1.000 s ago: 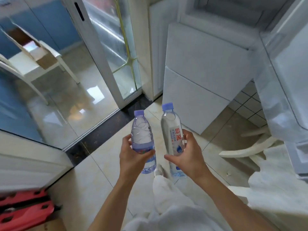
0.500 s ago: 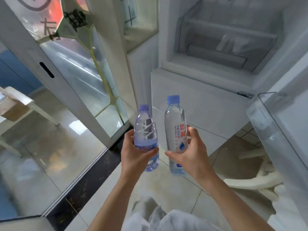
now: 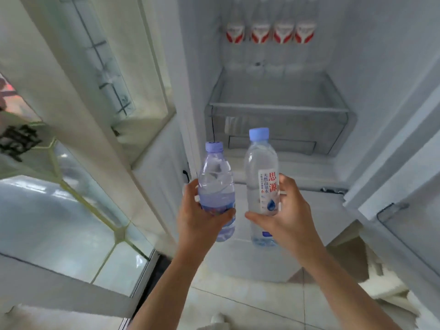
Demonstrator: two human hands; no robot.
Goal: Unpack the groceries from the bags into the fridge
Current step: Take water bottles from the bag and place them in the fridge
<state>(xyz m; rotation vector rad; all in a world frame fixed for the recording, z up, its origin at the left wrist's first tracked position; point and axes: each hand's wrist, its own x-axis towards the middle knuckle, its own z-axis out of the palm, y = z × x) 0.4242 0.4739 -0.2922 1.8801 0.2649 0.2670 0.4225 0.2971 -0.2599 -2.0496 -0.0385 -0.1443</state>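
Observation:
My left hand [image 3: 200, 215] grips a short clear water bottle [image 3: 215, 179] with a pale purple cap and a blue label. My right hand [image 3: 285, 217] grips a taller clear water bottle [image 3: 260, 167] with a blue cap and a white label with red characters. Both bottles stand upright, side by side and apart, in front of the open fridge [image 3: 381, 67]. A glass shelf [image 3: 278, 108] sits above a clear drawer [image 3: 333, 136] inside. Several bottles with red and white labels [image 3: 271, 34] stand in a row at the back of the shelf.
The open fridge door with its clear door bin [image 3: 409, 225] stands at the right. A glass sliding door with a white frame [image 3: 78, 129] fills the left side. A white chair [image 3: 390, 289] lies on the tiled floor at lower right.
My view has lifted from the floor and lower fridge drawers up to the open fridge compartment. Both hands have kept hold of their bottles and carried them closer to the fridge.

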